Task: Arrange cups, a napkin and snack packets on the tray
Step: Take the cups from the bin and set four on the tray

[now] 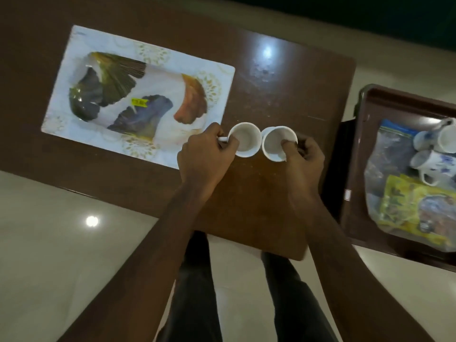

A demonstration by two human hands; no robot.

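Note:
A white rectangular tray [158, 59] printed with large leaf shapes lies on the brown table, left of centre. Just past its near right corner I hold two white cups side by side, upright and mouths up. My left hand [206, 156] grips the left cup [244, 139] by its handle. My right hand [304, 157] pinches the rim of the right cup [277, 143], thumb inside it. On a brown tray [355, 169] at the right lie more white-and-blue cups [430, 160], a yellow snack packet [417, 213] and a clear packet [387, 154]. I see no napkin.
The brown table [283, 77] ends close to the brown tray, which sits on a separate dark surface to the right. Pale glossy floor [61, 243] lies below the table's near edge. My legs [195, 292] stand under the near edge.

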